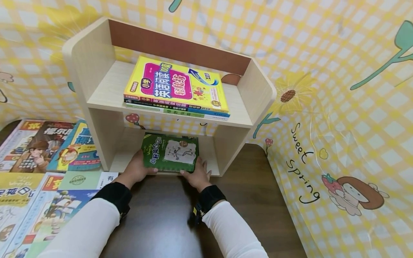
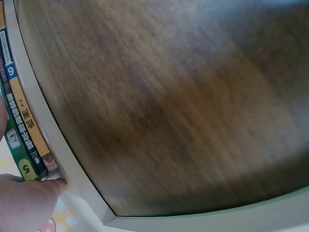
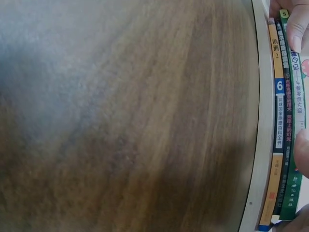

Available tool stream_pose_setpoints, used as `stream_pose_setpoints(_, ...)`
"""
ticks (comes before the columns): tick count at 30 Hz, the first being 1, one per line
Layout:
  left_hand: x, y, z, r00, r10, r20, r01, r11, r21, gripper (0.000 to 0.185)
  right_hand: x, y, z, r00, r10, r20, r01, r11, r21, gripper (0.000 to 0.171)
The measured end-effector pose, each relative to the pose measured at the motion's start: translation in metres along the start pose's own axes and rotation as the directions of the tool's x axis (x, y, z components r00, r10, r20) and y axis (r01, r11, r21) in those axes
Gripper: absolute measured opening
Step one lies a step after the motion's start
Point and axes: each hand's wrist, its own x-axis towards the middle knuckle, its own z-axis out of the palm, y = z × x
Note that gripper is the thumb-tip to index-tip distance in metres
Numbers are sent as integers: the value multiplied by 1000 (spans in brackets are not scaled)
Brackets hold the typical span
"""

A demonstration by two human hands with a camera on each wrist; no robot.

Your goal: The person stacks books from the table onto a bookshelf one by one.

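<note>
A green-covered book [image 1: 155,152] lies flat on the lower shelf [image 1: 124,154] of a small wooden bookshelf. Under it are a dark-spined book [image 2: 20,121] and an orange-spined book [image 3: 274,166], spines facing out. My left hand [image 1: 137,168] holds the green book's left end, its thumb at the front edge and fingers round the side of the stack. At the opposite end my right hand [image 1: 197,175] grips it likewise, thumb on the front edge. The right wrist view shows fingertips from both hands at the spines.
On the upper shelf lies a stack topped by a yellow book [image 1: 180,86]. The bookshelf's side panels [image 1: 230,147] flank the hands. Several books, including a blue one [image 1: 77,148], cover the dark wooden table [image 1: 258,200] at left. Patterned yellow cloth [image 1: 355,125] hangs behind and at right.
</note>
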Motion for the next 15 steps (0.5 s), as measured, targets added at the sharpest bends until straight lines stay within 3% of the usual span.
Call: stream_pose_setpoints(15,4,4,-1,999,-50,10,50,997,63,94,11,2,1,1000,15,9,-15,1000,-3,91)
